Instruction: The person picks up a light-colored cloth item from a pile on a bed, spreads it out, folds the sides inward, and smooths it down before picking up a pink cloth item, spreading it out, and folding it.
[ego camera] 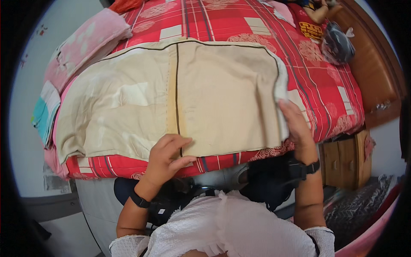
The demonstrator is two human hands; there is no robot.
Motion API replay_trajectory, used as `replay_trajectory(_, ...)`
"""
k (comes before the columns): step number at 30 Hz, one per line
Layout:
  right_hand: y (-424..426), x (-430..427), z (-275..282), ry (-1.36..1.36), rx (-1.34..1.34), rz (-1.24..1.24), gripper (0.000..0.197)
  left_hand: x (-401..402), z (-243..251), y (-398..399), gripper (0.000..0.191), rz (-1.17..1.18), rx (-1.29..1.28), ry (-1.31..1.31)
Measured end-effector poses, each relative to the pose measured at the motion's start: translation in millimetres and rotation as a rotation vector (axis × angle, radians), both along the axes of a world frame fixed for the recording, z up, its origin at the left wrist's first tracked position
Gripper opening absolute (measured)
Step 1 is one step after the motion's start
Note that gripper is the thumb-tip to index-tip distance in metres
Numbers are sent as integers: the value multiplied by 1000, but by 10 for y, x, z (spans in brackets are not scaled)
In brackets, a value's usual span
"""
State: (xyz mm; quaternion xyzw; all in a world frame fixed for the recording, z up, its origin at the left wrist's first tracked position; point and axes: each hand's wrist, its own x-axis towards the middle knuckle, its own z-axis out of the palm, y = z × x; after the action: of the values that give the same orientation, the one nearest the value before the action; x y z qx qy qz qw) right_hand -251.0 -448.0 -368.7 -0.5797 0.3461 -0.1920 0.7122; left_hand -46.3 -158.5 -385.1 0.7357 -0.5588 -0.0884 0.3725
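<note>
A beige cloth [221,96] with dark piping lies spread across the bed before me; a dark strip runs down it from far edge to near edge. Over the near end of this strip hovers or rests my left hand [167,157], fingers and thumb apart with nothing seen between them. My right hand [297,123] is at the cloth's right edge, where a white layer [282,90] shows underneath. Its fingers lie along that edge; whether they grip it is hidden.
The bed has a red patterned cover [224,19]. A folded pink blanket [86,41] and a white-and-turquoise cloth [46,110] lie at the left. Toward the brown headboard [369,64] are a bagged dark item [338,43] and another person's arm [316,14]. A wooden nightstand [342,160] stands right.
</note>
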Motion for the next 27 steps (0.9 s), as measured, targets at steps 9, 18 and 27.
replay_trajectory(9,687,363,-174,-104,-129,354,29,-493,138,-822,81,-142,32,847)
replay_trajectory(18,775,394,-404,-239,68,353,30,-613,-89,-830,66,-47,74,778)
replay_trajectory(27,135,261,-198,-36,18,-111,34,-621,-281,-812,51,-86,36,622)
